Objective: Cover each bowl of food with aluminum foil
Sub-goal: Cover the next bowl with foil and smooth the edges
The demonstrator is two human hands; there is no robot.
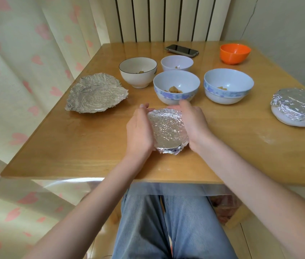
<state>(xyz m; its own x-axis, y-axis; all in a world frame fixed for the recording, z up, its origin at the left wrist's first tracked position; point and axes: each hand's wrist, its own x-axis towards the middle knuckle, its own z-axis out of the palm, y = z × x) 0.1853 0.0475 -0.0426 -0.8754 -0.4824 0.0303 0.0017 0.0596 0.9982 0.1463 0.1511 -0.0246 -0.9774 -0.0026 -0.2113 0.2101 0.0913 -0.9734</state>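
Hands: your left hand (140,130) and right hand (192,122) cupped the foil-covered bowl (167,131) between them, pressing its sides.
Place: near the table's (91,146) front edge.
Next: spare foil (96,93) lay far-left, nearer your left hand.

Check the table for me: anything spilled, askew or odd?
Nothing spilled. The crumpled foil sheet on the left already holds a bowl's shape, as if used before. A phone lies at the back, near the bowls.

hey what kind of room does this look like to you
Probably a home dining corner. A small wooden table stands against a ribbed radiator and a heart-print curtain, with household bowls of food and a phone on it.
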